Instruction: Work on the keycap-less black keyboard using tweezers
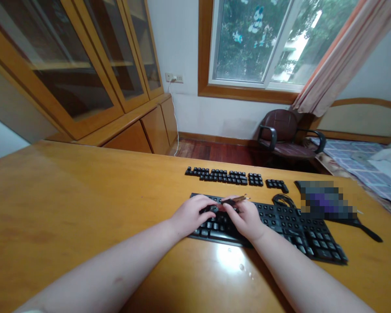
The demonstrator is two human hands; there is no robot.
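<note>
A black keyboard point(228, 234) lies across the desk under both my hands. Several of its switches at the upper right are without caps, while the lower rows and number pad still have theirs. My left hand point(192, 215) is over the keyboard's left part, thumb and forefinger closed around what looks like a black keycap point(214, 209). Just to its right, my right hand point(246, 216) grips a slim dark tool point(237, 199) with thin metal prongs that point away to the right. The tool's exact kind is unclear, and my fingers cover part of it.
Loose black keycaps point(228, 176) lie in rows beyond the keyboard. A coiled cable point(284, 200) is behind it, and a dark fan-shaped object point(326, 202), partly blurred, lies to the right. Water drops point(241, 267) spot the wooden desk point(84, 208). A chair point(282, 130) stands past the far edge.
</note>
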